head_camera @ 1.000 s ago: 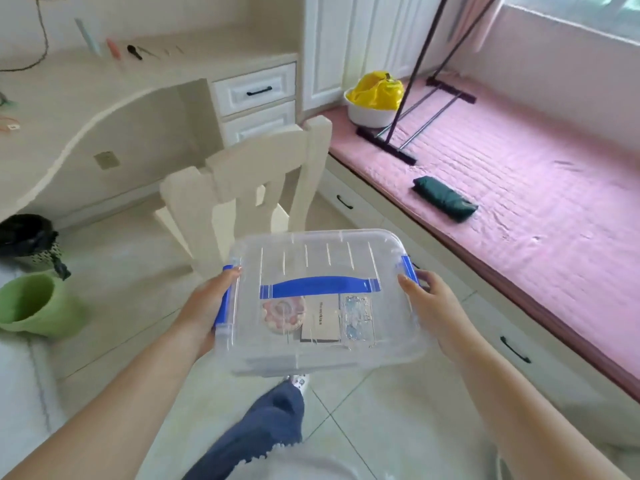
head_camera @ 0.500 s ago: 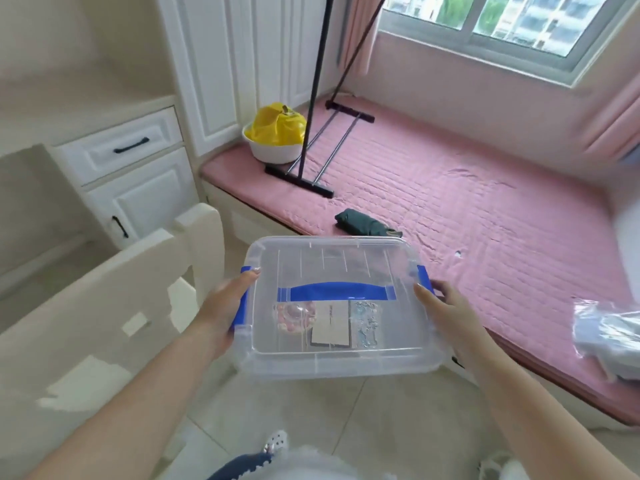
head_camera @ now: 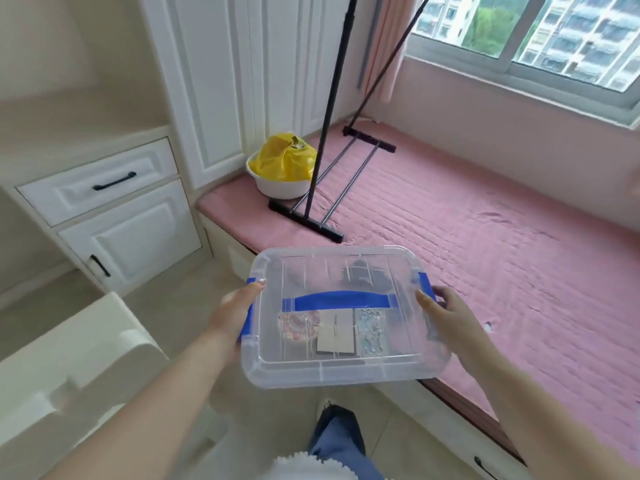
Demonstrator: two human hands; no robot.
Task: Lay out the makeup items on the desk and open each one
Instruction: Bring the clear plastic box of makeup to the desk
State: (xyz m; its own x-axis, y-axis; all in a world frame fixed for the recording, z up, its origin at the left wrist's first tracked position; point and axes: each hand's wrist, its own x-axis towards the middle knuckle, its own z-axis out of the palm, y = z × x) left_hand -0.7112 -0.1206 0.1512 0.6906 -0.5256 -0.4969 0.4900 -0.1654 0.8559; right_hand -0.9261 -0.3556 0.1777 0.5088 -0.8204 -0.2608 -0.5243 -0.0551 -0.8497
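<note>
I hold a clear plastic box [head_camera: 346, 370] with a shut lid, a blue handle [head_camera: 341, 301] and blue side clasps, level in front of me. My left hand [head_camera: 232, 311] grips its left end and my right hand [head_camera: 446, 318] grips its right end. Through the lid I see makeup items [head_camera: 334, 332]: a round pinkish piece, a flat pale palette and a glittery blue piece. The box hangs in the air over the floor at the edge of a pink padded window seat [head_camera: 485, 244].
A cream chair back [head_camera: 69, 368] stands at lower left. White drawers [head_camera: 100, 183] and a cupboard door are at the left. On the seat stand a black rack base [head_camera: 304, 220] and a white bowl with a yellow bag [head_camera: 284, 168].
The view has swung right, away from the desk and toward the window seat. The chair has slid to the lower left. Both hands keep the same hold on the box.
</note>
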